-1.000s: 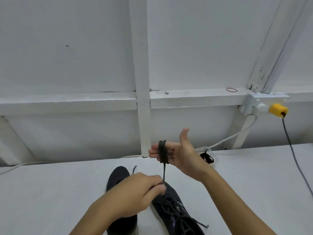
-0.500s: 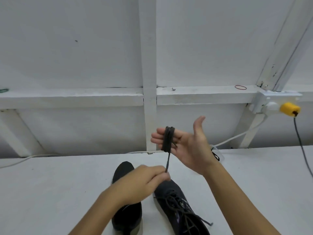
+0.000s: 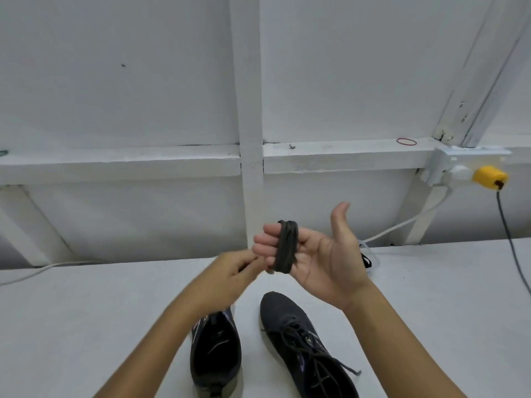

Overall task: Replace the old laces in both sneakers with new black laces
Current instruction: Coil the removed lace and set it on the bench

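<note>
Two dark grey fabric sneakers stand side by side on the white tabletop [image 3: 86, 326], toes pointing away from the person. The left sneaker [image 3: 215, 351] has no lace across its opening and its toe is hidden behind the left forearm; the right sneaker [image 3: 301, 340], just beside it, is threaded with a dark lace whose loose end trails off to its right.

Above the right sneaker's toe, the right hand [image 3: 321, 254] is held palm up with the thumb raised and the fingers bent, and a black shoelace [image 3: 286, 247] is wound in a thick coil around those fingers. The left hand [image 3: 232, 271] sits just left of that coil, above the left sneaker, its fingers curled together at the coil's lower edge; it is blurred, and the lace end appears to be pinched in its fingertips.

Beyond the sneakers, a white cable runs along the tabletop's far edge. Up and to the right of the right sneaker, a yellow plug [image 3: 488, 178] sits in a white wall socket [image 3: 448, 168], with a red rubber band [image 3: 406, 141] on the ledge just left of it.
</note>
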Available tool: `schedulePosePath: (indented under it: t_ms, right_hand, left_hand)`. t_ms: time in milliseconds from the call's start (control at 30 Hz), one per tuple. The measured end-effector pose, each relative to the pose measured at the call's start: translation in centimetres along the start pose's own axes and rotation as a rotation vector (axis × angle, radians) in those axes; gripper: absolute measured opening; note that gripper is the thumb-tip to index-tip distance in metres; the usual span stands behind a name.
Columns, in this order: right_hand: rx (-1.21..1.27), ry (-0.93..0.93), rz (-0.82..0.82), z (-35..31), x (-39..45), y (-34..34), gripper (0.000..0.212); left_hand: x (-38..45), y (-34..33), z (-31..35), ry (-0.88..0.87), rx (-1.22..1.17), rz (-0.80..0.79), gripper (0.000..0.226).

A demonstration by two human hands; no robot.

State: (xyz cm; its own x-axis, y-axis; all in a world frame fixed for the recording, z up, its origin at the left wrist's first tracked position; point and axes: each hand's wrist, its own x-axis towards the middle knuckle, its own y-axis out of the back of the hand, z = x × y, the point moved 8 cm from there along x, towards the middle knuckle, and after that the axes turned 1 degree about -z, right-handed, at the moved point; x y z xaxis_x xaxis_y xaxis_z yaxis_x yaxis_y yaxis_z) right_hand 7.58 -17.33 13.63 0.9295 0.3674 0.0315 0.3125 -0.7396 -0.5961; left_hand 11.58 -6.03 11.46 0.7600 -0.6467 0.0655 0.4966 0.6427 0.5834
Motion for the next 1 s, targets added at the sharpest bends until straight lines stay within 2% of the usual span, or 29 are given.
schedulePosePath:
  t_ms: [67, 167, 233, 300, 367, 433, 567, 667, 733, 867, 1000]
  right_hand:
    - [-0.031, 0.035, 0.1, -0.5, 0.6, 2.0, 0.121]
    - [-0.204, -0.023, 0.216, 1.0, 1.2, 4.9, 0.119]
    - [-0.313, -0.097, 0.245, 2.8, 1.1, 6.0, 0.116]
    - [-0.371, -0.166, 0.217, 4.5, 0.7, 6.0, 0.114]
    - [-0.401, -0.201, 0.149, 5.7, 0.2, 5.3, 0.114]
    - [-0.385, -0.231, 0.089, 6.4, -0.3, 4.3, 0.115]
    - [-0.25, -0.265, -0.004, 6.2, -1.1, 3.1, 0.103]
    - [-0.161, -0.223, -0.067, 5.6, -1.8, 2.9, 0.059]
    - [-0.145, -0.174, -0.118, 5.5, -2.2, 3.2, 0.043]
    - [-0.074, -0.172, -0.142, 6.0, -3.2, 4.2, 0.032]
    - [-0.074, -0.182, -0.089, 6.4, -4.0, 5.7, 0.031]
  left_hand:
    - [-1.6, -3.0, -0.5, 0.018, 0.117, -0.081, 0.025]
    - [-3.2, -5.5, -0.1, -0.022, 0.401, -0.227, 0.027]
    - [-2.9, -4.2, 1.1, -0.068, 0.556, -0.192, 0.028]
    - [-1.9, -1.4, 3.1, -0.221, 0.617, -0.027, 0.032]
    - [-0.9, 1.0, 4.7, -0.355, 0.534, 0.093, 0.028]
    - [0.4, 2.1, 4.9, -0.382, 0.391, 0.105, 0.011]
    - [2.0, 1.7, 2.7, -0.143, 0.014, 0.046, 0.003]
    - [1.6, -0.4, 0.4, 0.026, -0.282, -0.022, 0.011]
    - [0.8, -2.0, -0.4, 0.1, -0.457, -0.038, 0.016]
    - [-0.7, -4.6, -1.9, 0.183, -0.655, 0.003, 0.023]
    - [-1.2, -7.1, -1.9, 0.203, -0.839, 0.043, 0.022]
